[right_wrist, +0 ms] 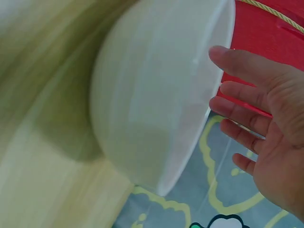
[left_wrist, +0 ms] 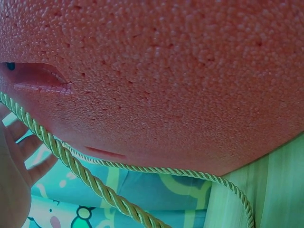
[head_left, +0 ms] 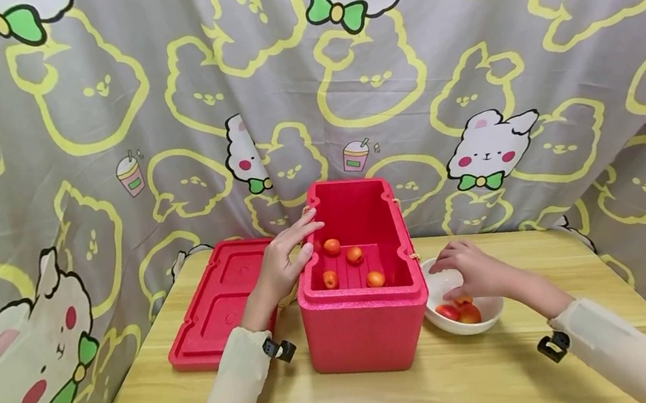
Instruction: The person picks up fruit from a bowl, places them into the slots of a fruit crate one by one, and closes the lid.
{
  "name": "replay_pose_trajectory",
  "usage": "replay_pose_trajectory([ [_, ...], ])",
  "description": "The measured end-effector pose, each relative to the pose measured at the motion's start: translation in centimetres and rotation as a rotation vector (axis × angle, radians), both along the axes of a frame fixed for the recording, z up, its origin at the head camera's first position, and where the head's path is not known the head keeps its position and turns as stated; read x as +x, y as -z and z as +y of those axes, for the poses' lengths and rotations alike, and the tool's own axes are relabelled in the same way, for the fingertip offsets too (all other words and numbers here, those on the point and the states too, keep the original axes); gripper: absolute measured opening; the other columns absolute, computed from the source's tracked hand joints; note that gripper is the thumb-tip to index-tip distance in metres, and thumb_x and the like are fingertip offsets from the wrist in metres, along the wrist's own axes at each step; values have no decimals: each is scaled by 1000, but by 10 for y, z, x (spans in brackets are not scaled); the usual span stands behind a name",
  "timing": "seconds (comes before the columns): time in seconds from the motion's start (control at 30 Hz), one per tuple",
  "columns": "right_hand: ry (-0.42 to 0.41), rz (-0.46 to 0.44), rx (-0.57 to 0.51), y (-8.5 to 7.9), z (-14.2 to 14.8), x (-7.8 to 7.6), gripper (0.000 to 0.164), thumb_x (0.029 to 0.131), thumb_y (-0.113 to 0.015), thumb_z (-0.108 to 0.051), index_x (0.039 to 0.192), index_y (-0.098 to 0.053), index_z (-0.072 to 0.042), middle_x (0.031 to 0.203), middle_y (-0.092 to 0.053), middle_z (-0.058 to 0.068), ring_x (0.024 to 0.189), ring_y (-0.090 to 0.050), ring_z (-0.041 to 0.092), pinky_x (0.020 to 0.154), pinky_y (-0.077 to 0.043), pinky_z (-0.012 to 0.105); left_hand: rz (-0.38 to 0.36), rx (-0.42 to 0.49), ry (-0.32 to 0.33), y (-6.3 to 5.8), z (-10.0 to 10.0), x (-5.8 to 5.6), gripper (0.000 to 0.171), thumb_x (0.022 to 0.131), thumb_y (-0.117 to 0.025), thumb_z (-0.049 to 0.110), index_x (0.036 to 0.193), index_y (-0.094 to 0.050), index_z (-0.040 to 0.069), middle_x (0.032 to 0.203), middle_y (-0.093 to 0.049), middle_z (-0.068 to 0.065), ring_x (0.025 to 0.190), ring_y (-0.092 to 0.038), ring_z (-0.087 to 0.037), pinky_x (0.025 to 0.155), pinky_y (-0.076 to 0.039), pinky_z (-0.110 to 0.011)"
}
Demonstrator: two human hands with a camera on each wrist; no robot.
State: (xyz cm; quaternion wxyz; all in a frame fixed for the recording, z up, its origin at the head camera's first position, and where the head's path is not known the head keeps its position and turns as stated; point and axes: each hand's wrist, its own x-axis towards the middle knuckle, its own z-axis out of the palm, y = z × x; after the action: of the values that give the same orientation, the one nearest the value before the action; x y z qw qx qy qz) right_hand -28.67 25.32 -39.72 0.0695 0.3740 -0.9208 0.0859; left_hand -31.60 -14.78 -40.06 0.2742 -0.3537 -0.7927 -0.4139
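Observation:
The red foam box (head_left: 368, 336) stands uncovered at the middle of the table. Several small orange fruits (head_left: 354, 255) lie on its floor. My left hand (head_left: 284, 254) rests on the box's left rim with its fingers stretched over the edge. On the right, my right hand (head_left: 472, 269) reaches over the white bowl (head_left: 464, 330), just above the red and orange fruits (head_left: 468, 314) in it. The right wrist view shows the right hand's palm and loosely extended fingers (right_wrist: 244, 111) beside the bowl's rim, holding nothing; the fruits are hidden there by the bowl's wall.
A red lid (head_left: 197, 334) lies flat on the table left of the box. Twisted gold cord (left_wrist: 90, 178) hangs along the box's side. Behind the wooden table (head_left: 443, 388) hangs a grey patterned curtain (head_left: 279, 92).

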Motion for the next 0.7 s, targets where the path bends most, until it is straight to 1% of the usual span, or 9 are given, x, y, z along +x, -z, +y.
replay_pose_trajectory([
  [0.13, -2, -51, 23, 9, 1, 1, 46, 70, -91, -35, 105, -78, -10, 103, -74, 2, 101, -60, 25, 89, -44, 53, -1, -2, -2, -1, 1, -1, 48, 99, -52, 42, 138, -65, 17, 155, -52, -5, 144, -50, -23, 108, -50, -54],
  [0.27, 1, -74, 21, 17, 2, 1, 48, 71, -90, -41, 105, -78, -9, 103, -75, 2, 101, -60, 23, 88, -44, 51, -4, -2, -4, -1, 1, 0, 48, 98, -53, 40, 138, -65, 17, 155, -52, -4, 144, -50, -23, 108, -50, -54],
  [0.37, 10, -84, 13, 17, 3, 2, 48, 71, -90, -39, 105, -78, -9, 104, -75, 2, 102, -60, 23, 89, -43, 52, -6, 0, -4, -1, 1, 0, 47, 98, -53, 40, 138, -65, 18, 155, -52, -4, 144, -50, -22, 108, -49, -54],
  [0.57, 20, -134, 41, 14, 3, 7, 50, 71, -90, -40, 108, -78, -9, 104, -73, 0, 101, -58, 22, 89, -42, 51, -5, 3, -1, -1, 1, 0, 47, 98, -53, 40, 138, -65, 18, 155, -52, -5, 144, -50, -23, 108, -50, -54],
  [0.7, 16, -127, 37, 15, 3, 9, 49, 71, -91, -39, 107, -78, -9, 103, -73, 2, 100, -58, 21, 90, -41, 51, -3, 7, -2, -1, 1, -1, 47, 98, -54, 39, 138, -65, 18, 155, -52, -4, 144, -49, -23, 108, -50, -54],
])
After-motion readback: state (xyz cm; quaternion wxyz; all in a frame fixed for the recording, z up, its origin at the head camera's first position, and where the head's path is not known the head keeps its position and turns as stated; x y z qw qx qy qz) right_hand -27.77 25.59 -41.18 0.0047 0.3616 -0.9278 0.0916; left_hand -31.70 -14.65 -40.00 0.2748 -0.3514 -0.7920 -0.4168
